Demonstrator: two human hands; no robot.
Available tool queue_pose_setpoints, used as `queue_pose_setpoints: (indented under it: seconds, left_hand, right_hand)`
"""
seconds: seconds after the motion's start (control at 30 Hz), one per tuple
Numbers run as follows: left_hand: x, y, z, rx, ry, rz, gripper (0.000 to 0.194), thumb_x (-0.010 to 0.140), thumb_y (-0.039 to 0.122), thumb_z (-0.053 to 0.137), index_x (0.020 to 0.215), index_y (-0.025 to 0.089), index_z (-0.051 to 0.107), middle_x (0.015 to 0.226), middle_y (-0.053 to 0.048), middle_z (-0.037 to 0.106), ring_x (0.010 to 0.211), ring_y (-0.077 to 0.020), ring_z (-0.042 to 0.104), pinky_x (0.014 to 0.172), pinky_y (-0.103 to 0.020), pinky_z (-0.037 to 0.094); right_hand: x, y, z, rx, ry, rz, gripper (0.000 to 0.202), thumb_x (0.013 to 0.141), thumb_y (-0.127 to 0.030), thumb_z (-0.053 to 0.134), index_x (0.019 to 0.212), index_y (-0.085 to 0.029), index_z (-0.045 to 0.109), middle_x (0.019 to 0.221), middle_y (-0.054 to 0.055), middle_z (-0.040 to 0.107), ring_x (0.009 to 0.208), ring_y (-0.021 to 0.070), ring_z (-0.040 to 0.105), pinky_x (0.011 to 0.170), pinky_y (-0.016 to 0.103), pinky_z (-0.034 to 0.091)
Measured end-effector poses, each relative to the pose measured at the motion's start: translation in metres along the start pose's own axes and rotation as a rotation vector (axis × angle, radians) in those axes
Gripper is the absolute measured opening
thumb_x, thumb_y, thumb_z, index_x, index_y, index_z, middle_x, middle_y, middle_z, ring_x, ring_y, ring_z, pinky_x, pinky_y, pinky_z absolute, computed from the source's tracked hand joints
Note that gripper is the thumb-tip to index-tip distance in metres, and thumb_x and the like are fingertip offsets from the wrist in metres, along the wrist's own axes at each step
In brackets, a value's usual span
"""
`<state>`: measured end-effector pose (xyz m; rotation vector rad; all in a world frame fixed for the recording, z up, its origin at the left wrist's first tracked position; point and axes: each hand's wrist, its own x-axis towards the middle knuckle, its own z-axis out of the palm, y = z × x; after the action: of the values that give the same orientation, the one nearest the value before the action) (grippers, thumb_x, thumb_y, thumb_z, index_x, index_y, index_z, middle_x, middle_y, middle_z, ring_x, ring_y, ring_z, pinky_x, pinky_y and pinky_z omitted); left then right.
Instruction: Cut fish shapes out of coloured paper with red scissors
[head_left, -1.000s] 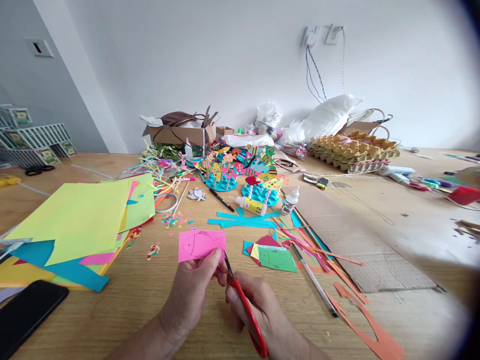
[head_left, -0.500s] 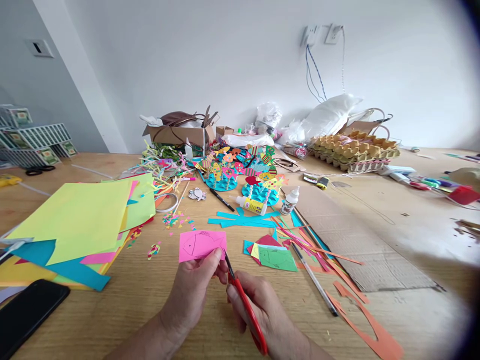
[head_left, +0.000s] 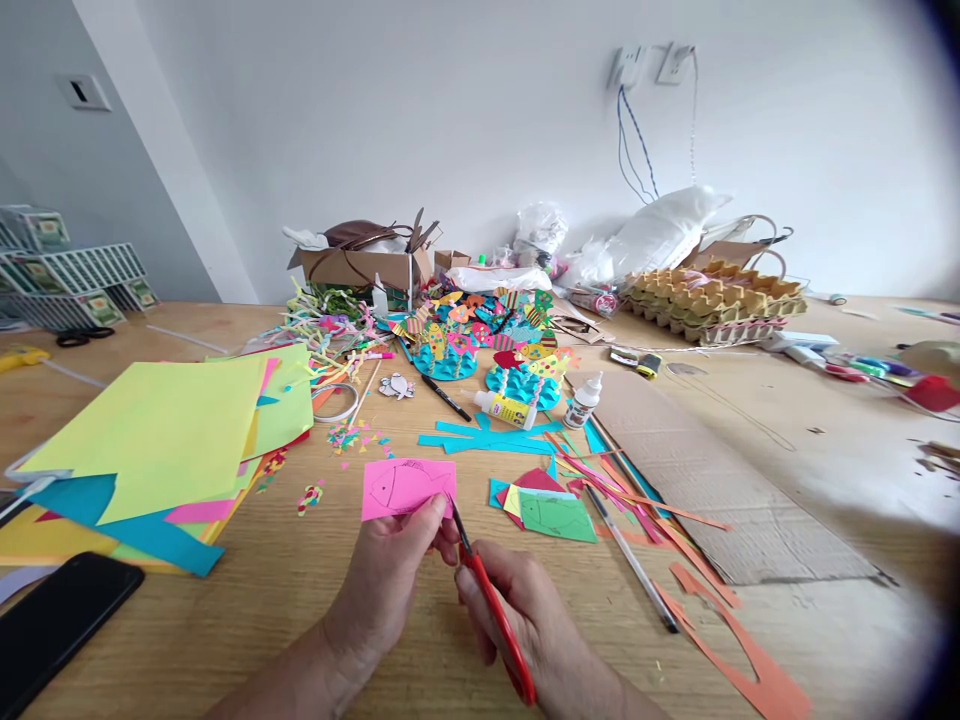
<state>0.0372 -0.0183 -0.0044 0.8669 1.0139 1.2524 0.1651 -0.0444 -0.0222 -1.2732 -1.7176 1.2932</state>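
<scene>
Between thumb and fingers, my left hand (head_left: 390,580) pinches a pink paper (head_left: 409,485) with a fish outline drawn on it. My right hand (head_left: 521,610) is wrapped round the red handles of a pair of scissors (head_left: 495,610). The scissors' dark blades point up and meet the right edge of the pink paper, beside my left thumb. To the right lies a green paper (head_left: 559,515) with a fish drawing, on top of red, yellow and blue pieces. A pen (head_left: 634,560) rests farther right.
Yellow paper sheets (head_left: 150,430) and a black phone (head_left: 67,630) lie at left. Behind are blue strips (head_left: 487,438), glue bottles (head_left: 583,402), paper fish decorations (head_left: 517,350) and a cardboard box (head_left: 352,268). A cardboard sheet (head_left: 735,480), orange scraps (head_left: 772,660) and egg trays (head_left: 712,300) are at right.
The view has shifted slightly. My hands, the pink paper and the scissors keep nearly the same pose, with the blades still at the paper's right edge.
</scene>
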Motion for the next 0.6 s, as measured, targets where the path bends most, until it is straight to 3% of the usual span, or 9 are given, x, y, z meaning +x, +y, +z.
queue_pose_setpoints:
  seconds: [0.6]
  left_hand:
    - [0.0031,-0.0033,-0.0029,-0.048,-0.023,-0.002,0.017,0.069,0.025,0.061,0.056,0.015,0.063,0.051,0.002,0.061,0.047,-0.0111,0.053,0.048,-0.022,0.043]
  right_hand:
    - [0.0025,-0.0027,-0.0002,-0.091,0.057,-0.014,0.047,0.083,-0.057,0.038,0.055,-0.02,0.038,0.045,-0.003,0.035,0.046,0.0101,0.033,0.042,0.022,0.023]
